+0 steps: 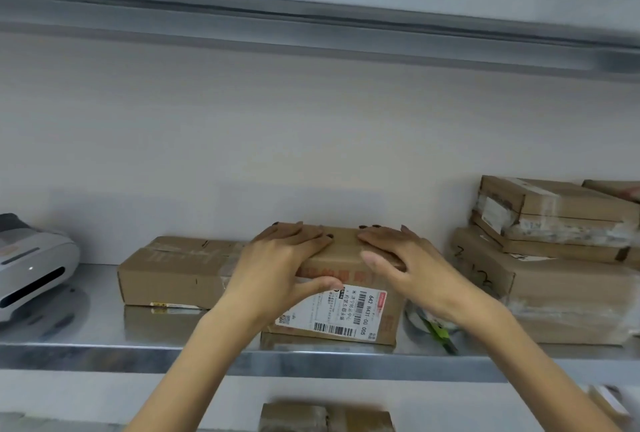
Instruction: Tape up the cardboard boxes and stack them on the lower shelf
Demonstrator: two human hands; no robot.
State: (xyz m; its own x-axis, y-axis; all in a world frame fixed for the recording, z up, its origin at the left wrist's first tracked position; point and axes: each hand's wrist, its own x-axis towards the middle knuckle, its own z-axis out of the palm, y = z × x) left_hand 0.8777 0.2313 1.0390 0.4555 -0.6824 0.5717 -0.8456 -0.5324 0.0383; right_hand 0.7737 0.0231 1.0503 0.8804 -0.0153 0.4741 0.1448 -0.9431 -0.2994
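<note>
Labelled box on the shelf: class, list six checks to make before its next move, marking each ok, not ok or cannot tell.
1. Both hands on the labelled box: ok; left hand and right hand lie flat on its top.
2. Box fully supported by the shelf: ok.
3. Top seam taped: cannot tell; the hands cover it.
4. Clear path rightward: not ok; a green-and-white item lies between it and the stack of boxes.
5. Gap to the plain box on the left: cannot tell; the wrist hides it.
6. Room on the level below: cannot tell; only one box top shows.
</note>
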